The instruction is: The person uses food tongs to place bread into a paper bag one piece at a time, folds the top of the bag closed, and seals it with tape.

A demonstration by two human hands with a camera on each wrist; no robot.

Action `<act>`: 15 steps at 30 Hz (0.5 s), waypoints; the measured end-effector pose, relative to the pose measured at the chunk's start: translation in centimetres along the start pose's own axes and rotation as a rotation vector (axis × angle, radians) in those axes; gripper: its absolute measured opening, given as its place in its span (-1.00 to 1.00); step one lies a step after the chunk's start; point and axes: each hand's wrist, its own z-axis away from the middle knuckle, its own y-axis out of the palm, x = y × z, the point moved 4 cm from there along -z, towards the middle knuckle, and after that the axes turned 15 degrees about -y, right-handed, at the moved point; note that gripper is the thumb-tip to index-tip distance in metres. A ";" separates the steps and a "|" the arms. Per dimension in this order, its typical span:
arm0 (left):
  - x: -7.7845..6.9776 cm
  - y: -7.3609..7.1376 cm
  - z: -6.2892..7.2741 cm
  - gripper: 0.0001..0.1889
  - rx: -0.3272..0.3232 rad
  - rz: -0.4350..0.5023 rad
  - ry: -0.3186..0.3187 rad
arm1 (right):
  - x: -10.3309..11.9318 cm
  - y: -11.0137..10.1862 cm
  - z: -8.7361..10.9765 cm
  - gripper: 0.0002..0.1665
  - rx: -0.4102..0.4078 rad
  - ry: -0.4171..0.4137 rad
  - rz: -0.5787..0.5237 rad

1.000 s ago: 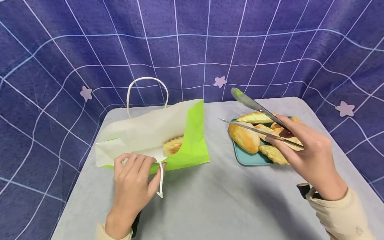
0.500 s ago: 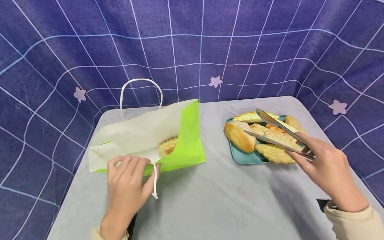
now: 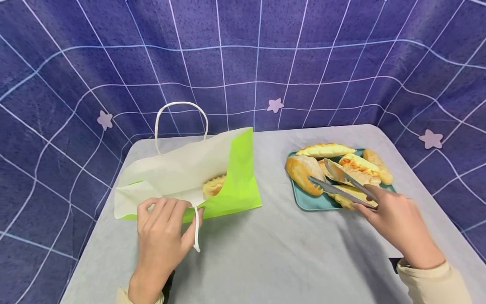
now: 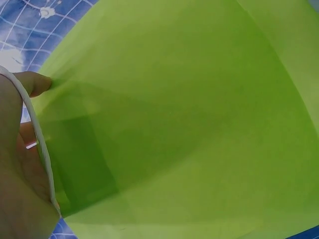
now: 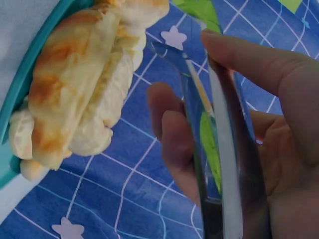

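Observation:
My left hand [image 3: 161, 236] pinches the near rim of a green paper bag [image 3: 243, 169] with a white lining, its thumb beside the white cord handle [image 3: 196, 230]. The bag lies with its mouth facing up towards me. One browned piece of bread [image 3: 214, 186] is inside it. At the right, my right hand [image 3: 396, 221] grips metal tongs [image 3: 326, 185], whose tips are apart over a teal tray [image 3: 311, 202]. Several breads lie on that tray, among them a rounded bun [image 3: 303, 173] at its left and a pale pastry [image 3: 347, 196] partly hidden under the tongs.
A long crimped pastry [image 3: 324, 149] lies along the tray's far edge. The table has a pale grey cloth [image 3: 262, 257]. Behind it hangs a blue gridded curtain [image 3: 243, 63] with small star shapes. The bag's far handle [image 3: 182, 103] stands up in a loop.
My right hand has carried the tongs right and down over the tray. Their tips have come lower and closer together. My left hand keeps its hold on the bag.

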 end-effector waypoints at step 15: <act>0.0 0.0 0.3 -0.68 0.009 0.004 -0.015 | 0.5 1.7 -1.8 -0.43 0.079 0.099 0.025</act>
